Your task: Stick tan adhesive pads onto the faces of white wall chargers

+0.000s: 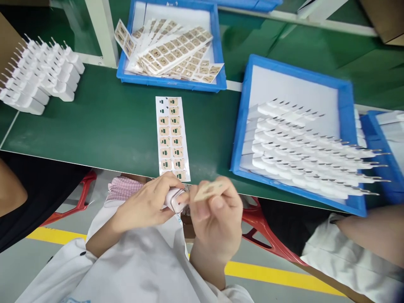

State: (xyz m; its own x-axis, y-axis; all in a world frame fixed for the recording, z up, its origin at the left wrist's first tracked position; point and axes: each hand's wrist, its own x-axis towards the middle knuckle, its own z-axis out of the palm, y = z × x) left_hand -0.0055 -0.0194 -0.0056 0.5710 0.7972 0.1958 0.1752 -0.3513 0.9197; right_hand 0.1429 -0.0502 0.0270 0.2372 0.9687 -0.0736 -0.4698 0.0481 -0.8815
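Observation:
My left hand [142,207] is closed around a small white plastic housing [174,199] with a rounded, rimmed end, held just off the table's front edge. Close beside it, my right hand [217,223] is raised and pinches a tan die-cut sticker [208,190] between thumb and fingers. The sticker is apart from the housing and somewhat blurred. Behind both hands a white sheet of tan stickers [169,136] lies lengthwise on the green table, its near end at the edge. At its far left corner, bare backing shows where stickers are gone.
A blue tray [170,83] at the back holds piled sticker sheets. Rows of white parts with thin metal tips lie in another blue tray [298,188] on the right. More white parts [59,71] stand at the far left. Co-workers' arms show at both sides.

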